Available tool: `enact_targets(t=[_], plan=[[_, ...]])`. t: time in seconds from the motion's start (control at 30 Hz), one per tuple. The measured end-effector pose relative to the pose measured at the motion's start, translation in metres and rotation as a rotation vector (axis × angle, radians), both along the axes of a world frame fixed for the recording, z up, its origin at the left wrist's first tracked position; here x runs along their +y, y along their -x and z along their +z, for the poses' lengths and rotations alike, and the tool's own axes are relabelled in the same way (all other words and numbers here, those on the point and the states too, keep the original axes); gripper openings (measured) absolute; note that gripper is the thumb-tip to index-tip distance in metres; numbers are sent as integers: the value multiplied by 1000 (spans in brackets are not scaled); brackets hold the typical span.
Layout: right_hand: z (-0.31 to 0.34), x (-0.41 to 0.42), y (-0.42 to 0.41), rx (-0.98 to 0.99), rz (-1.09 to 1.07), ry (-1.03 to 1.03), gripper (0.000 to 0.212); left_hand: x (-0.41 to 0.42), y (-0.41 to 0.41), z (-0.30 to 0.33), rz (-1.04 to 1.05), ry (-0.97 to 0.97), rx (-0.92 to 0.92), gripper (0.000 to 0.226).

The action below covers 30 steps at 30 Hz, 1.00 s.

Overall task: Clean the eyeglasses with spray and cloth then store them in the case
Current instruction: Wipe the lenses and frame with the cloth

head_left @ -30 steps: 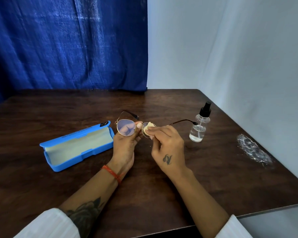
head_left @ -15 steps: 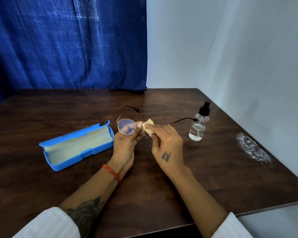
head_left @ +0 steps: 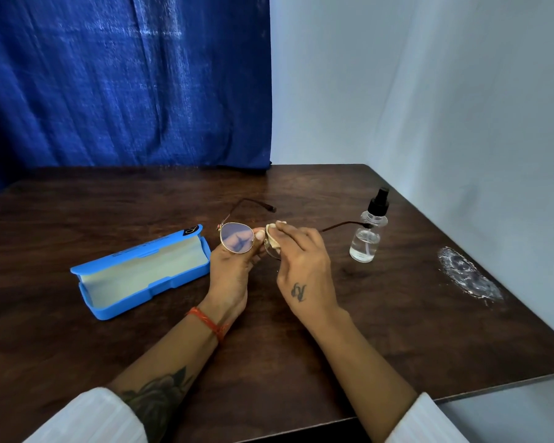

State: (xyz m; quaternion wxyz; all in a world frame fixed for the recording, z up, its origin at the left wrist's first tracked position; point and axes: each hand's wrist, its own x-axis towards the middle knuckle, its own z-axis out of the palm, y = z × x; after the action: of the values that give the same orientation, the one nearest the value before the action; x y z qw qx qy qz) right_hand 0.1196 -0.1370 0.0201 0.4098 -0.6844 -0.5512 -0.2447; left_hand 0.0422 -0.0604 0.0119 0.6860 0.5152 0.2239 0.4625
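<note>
Both hands up over worktop [head_left: 397, 330]: left hand [head_left: 234, 266] pinches glasses [head_left: 237, 241] at bridge, right hand [head_left: 301, 260] presses cloth [head_left: 273, 238] on lens. Case [head_left: 141, 273] lies open left, spray bottle [head_left: 367, 238] stands right.

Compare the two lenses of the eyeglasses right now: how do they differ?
The left lens is bare and fully visible, with a bluish tint; the right lens is mostly hidden behind the cloth.
The left hand only holds the frame by the left lens; the right hand presses the cloth onto the right lens.
Shared: both sit in one thin metal frame, held above the table.
</note>
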Motion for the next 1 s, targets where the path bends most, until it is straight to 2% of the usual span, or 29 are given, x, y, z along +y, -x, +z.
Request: enact_targets(t=[0.13,0.27,0.4,0.57,1.0], plan=[[0,-6,0,17,24,0,36,1,1,2,6,8,-14,14],[1,-4,1,19,1,-11,37,2,0,0,-2,11,-8,13],[3,-1,1,32,-10,-1,42,2,1,-1,-14,5,7,21],[3,-5,1,20,19,-13,39,2,1,0,-5,12,-3,13],[5,-4,4,36,5,18,44,1,0,1,11,39,-10,19]])
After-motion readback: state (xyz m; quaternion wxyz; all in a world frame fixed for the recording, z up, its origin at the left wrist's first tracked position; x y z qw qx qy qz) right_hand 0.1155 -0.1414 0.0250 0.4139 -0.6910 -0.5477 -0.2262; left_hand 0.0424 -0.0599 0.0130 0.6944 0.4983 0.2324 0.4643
